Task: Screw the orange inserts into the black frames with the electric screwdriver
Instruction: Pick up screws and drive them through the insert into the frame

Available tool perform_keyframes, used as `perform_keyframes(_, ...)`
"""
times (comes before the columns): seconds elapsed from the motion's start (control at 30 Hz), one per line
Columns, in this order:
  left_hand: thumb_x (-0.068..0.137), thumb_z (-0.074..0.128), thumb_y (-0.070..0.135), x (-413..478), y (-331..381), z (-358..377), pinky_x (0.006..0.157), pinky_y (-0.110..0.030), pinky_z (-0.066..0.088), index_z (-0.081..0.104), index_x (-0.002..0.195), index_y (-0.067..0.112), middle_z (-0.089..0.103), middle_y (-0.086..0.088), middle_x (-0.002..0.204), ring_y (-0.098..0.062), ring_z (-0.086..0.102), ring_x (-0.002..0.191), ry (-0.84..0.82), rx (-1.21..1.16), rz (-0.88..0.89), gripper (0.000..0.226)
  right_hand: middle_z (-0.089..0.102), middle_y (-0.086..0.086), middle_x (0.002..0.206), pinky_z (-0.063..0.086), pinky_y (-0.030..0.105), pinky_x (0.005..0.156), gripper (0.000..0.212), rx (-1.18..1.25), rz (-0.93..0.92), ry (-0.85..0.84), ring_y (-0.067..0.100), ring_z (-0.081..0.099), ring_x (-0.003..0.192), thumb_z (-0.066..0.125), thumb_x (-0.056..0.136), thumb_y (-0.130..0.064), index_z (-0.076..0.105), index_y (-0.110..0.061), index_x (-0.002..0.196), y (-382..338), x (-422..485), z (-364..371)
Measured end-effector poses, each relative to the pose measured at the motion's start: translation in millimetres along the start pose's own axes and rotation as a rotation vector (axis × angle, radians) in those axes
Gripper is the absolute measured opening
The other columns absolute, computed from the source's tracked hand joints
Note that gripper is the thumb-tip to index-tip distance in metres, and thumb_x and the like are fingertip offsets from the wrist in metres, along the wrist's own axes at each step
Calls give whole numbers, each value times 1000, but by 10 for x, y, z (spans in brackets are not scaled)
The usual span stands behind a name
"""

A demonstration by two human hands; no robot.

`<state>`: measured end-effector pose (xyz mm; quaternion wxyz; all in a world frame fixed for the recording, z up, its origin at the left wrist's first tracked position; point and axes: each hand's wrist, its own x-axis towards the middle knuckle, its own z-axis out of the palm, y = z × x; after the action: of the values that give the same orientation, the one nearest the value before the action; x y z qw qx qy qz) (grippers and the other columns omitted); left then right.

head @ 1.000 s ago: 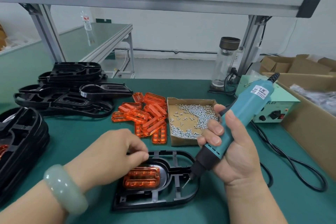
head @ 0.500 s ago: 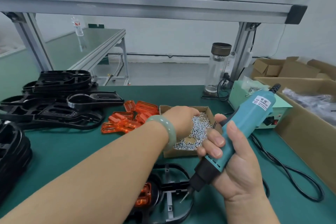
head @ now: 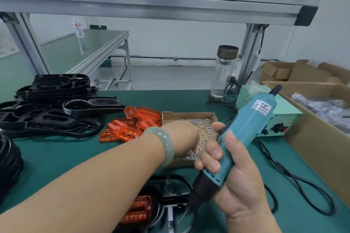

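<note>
The left hand [head: 182, 138] reaches across to the shallow brown cardboard tray [head: 189, 114] of small silver screws [head: 200, 122], its fingers dipped down among them. They are hidden behind the knuckles, so I cannot tell whether a screw is pinched yet or the fingers are merely feeling for one. The right hand [head: 240, 181] is wrapped firmly round the teal plastic electric screwdriver [head: 251, 123], which it holds tilted with the thin bit [head: 182, 217] hovering just above the near black plastic frame [head: 176, 177], probably so the tool is ready to drive as soon as a screw is set. That frame lies flat on the green matted surface [head: 66, 157] at the bottom edge of the view, with a ribbed translucent orange insert [head: 138, 210] seated in its rounded end, apparently not yet fastened. The tray sits just beyond the work, beside the loose pile of orange inserts [head: 130, 126], and the heap of spare black frames [head: 56, 111] lies well to the left, so each supply is within easy reach.
</note>
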<state>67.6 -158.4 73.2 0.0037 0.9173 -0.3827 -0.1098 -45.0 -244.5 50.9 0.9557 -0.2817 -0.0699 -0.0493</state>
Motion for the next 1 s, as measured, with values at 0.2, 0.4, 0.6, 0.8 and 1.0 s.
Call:
perform_keyframes(0.2,93,56,19,-162,-124,40,74,-14,33,71,110,22,68,0,98,-11,55,85,187,-204,-34,23,43,-2,55,48,26,48,36,-10,-9,33,8,43,38,84,66,-33,67,-16,93,-9,16,-30)
perform_keyframes(0.4,85,68,19,-208,-162,96,68,-11,36,75,96,22,70,5,90,-4,55,74,258,-330,-120,13,43,-4,55,48,24,49,19,-37,-33,59,7,42,39,73,73,-35,72,-20,84,10,25,-47)
perform_keyframes(0.6,84,70,28,-231,-172,119,68,-20,45,70,79,25,57,16,62,-5,57,63,359,-447,-214,6,41,-4,55,47,23,49,18,-32,-36,106,7,41,38,53,83,-30,66,-18,88,5,37,-45)
perform_keyframes(0.8,91,59,13,-460,-231,73,61,-17,54,69,91,23,70,5,69,-5,67,65,586,-929,-281,15,41,-6,54,47,24,47,18,-20,-40,112,6,41,38,53,82,-32,62,-19,92,13,35,-24)
perform_keyframes(1.0,85,65,6,-1052,-227,166,52,-11,48,72,83,25,73,3,69,-4,66,58,737,-1243,-299,20,41,-8,55,47,22,48,18,24,-95,159,5,40,40,56,80,-34,59,-22,93,65,38,20)
